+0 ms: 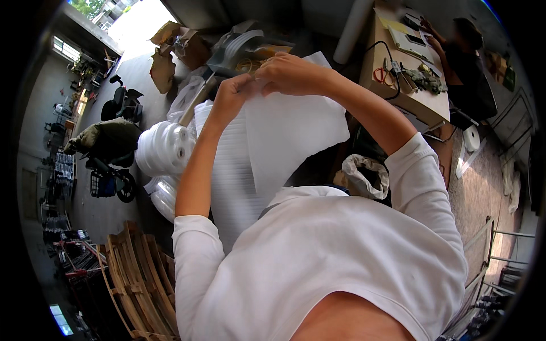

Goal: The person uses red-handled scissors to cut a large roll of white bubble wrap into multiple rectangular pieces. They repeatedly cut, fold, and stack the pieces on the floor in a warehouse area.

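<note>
A white sheet (298, 128), thin and soft like packing foam, hangs in front of my body. My left hand (234, 94) is closed on the sheet's upper left part, its fingertips slightly blurred. Right beside it, my right hand (293, 74) has its fingers bent down onto the same edge, pinching it. The two hands almost touch. Below and left of the sheet lies a large ribbed roll of white foam (227, 165), partly hidden by my left forearm and the sheet.
Plastic-wrapped white rolls (162, 148) stand to the left, with wooden pallets (136, 278) nearer. Behind my hands is a heap of bags and cardboard (190, 48). On the right, a desk (412, 102) bears red-handled scissors (382, 75); a person (466, 68) sits beyond it. A scooter (114, 148) is parked farther left.
</note>
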A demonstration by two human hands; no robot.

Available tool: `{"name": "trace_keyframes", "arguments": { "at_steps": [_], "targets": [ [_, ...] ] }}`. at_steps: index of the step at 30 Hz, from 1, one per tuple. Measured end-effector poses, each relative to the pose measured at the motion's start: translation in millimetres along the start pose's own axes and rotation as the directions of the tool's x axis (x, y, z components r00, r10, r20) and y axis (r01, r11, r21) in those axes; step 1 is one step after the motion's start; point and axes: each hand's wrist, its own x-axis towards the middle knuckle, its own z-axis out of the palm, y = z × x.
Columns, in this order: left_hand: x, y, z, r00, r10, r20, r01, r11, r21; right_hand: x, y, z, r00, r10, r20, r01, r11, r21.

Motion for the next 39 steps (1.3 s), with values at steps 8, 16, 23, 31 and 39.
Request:
{"name": "trace_keyframes", "arguments": {
  "at_steps": [8, 16, 23, 31, 39],
  "targets": [
    [8, -48, -56, 0.84, 0.119, -0.53, 0.001, 0.975, 0.221, -51, -40, 40, 0.858, -0.39, -0.334, 0.347, 0.92, -0.182],
    [-61, -64, -245, 0.569, 0.348, -0.745, 0.422, 0.655, 0.627, -333, 106, 162, 0.305, 0.48, 0.823, -0.363, 0.857, -0.365],
    [19, -20, -61, 0.76, 0.536, -0.368, -0.037, 0.601, 0.798, -118, 65, 37, 0.966, 0.232, 0.11, -0.24, 0.968, 0.066],
    [39, 35, 1, 0.89, 0.424, -0.17, -0.286, 0.808, 0.516, -16, 15, 16, 0.946, 0.203, -0.253, -0.04, 0.847, 0.53],
    [6, 12, -31, 0.987, -0.154, -0.046, 0.149, 0.765, 0.627, -44, 45, 2, 0.92, 0.05, -0.389, -0.091, 0.992, -0.087]
  ]
}}
